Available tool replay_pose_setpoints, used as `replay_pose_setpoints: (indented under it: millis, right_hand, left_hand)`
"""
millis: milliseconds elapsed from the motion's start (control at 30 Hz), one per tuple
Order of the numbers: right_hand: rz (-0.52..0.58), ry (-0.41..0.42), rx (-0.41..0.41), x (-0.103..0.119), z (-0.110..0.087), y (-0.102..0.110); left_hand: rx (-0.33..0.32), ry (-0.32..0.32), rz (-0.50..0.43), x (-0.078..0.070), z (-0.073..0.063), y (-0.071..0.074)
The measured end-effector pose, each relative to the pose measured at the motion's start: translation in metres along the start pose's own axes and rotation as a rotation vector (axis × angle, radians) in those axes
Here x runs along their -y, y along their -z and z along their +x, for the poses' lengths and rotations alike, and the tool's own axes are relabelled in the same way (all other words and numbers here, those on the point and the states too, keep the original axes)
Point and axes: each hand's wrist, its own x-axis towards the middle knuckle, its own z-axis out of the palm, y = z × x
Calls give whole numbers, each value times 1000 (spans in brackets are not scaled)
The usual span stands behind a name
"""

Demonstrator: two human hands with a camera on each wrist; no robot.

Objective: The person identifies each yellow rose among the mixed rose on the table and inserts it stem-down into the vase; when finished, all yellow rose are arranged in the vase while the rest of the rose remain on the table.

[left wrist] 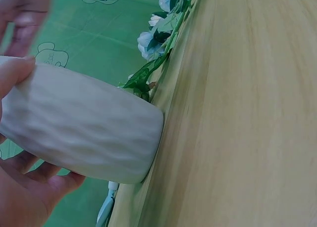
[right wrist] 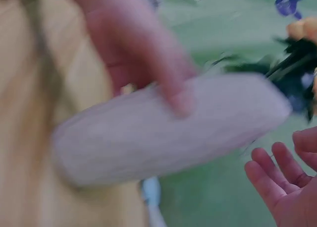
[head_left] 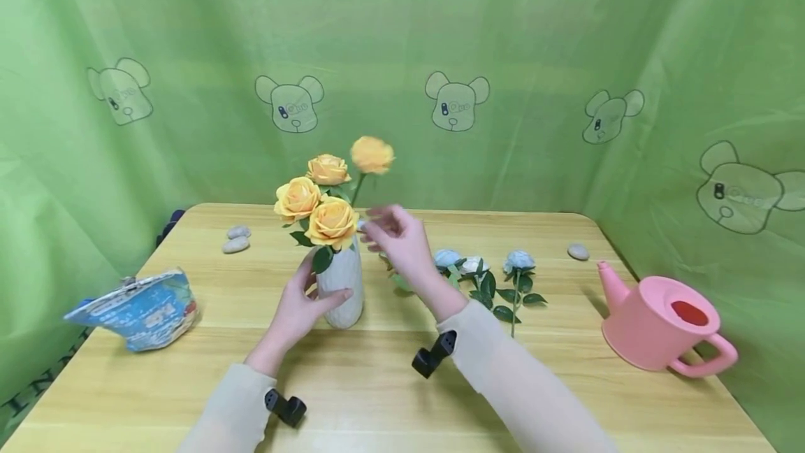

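A white textured vase [head_left: 342, 292] stands on the table, with my left hand [head_left: 306, 306] gripping its side, thumb across the front. Three yellow roses [head_left: 332, 222] cluster at its mouth. Another yellow rose [head_left: 372, 155], blurred, rises higher on a stem running down toward the vase mouth. Beside that stem, to the right of the mouth, is my right hand [head_left: 402, 240]. Its fingers are loosely bent and apart in the right wrist view, with nothing seen between them. The vase [right wrist: 168, 130] appears blurred there, my left thumb on its wall.
Light blue and white roses [head_left: 474, 265] with leafy stems lie right of the vase. A pink watering can [head_left: 654, 327] is at the right edge, a blue printed bag [head_left: 147, 313] at the left. Grey stones [head_left: 236, 244] sit at the back left, one stone [head_left: 578, 252] back right.
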Motion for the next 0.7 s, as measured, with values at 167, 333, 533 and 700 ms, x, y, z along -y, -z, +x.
replay_pose_setpoints:
  millis: [167, 333, 533, 700]
  right_hand:
    - [45, -159, -32, -34, -16, 22]
    - [68, -235, -84, -40, -28, 46]
    - [18, -248, -129, -46, -44, 87]
    - [-34, -239, -189, -53, -61, 129]
  left_hand:
    - [8, 21, 0, 0, 1, -2]
    - [27, 71, -5, -23, -2, -1]
    - [39, 95, 27, -15, 2, 3]
    - [61, 54, 73, 3, 4, 11]
